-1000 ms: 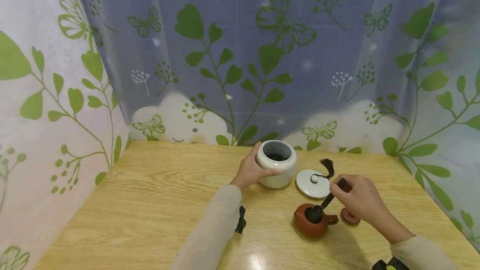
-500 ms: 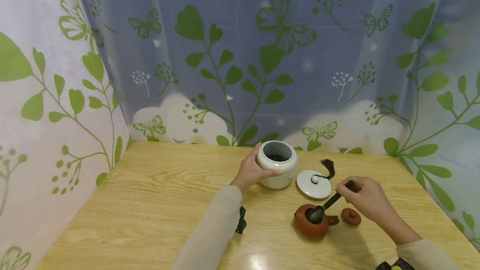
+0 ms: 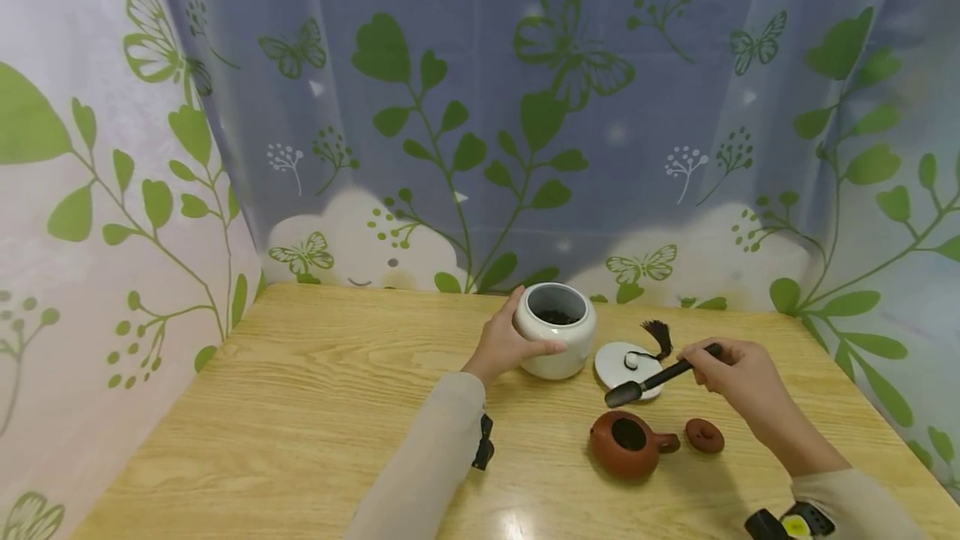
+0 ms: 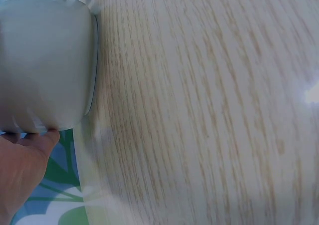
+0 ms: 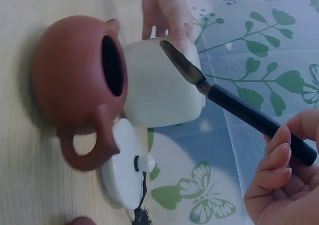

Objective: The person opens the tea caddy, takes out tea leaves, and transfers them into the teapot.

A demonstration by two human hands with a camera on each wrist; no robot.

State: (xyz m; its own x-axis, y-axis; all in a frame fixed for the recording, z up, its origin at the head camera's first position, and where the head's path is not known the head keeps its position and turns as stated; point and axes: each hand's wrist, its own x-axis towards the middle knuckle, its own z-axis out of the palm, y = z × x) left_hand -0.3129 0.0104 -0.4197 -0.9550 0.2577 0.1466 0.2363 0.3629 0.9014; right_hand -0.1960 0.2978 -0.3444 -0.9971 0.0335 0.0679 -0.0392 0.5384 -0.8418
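My left hand grips the side of a white ceramic jar, its thumb across the front. Dark loose tea leaves lie inside the lidless jar; in the left wrist view, fingertips press against the jar wall. My right hand pinches the black handle of a tea scoop. The scoop's metal bowl is held above a reddish-brown clay teapot and looks bare in the right wrist view. The teapot stands uncovered with a dark interior, its handle pointing right.
Behind the teapot lies the jar's white lid with a dark tassel. The small clay teapot lid rests right of the teapot handle. A patterned curtain hangs behind the wooden table.
The right hand has lifted the tea scoop out of the teapot's opening, up and toward the jar's lid, tilting it flatter. The left hand stays on the jar.
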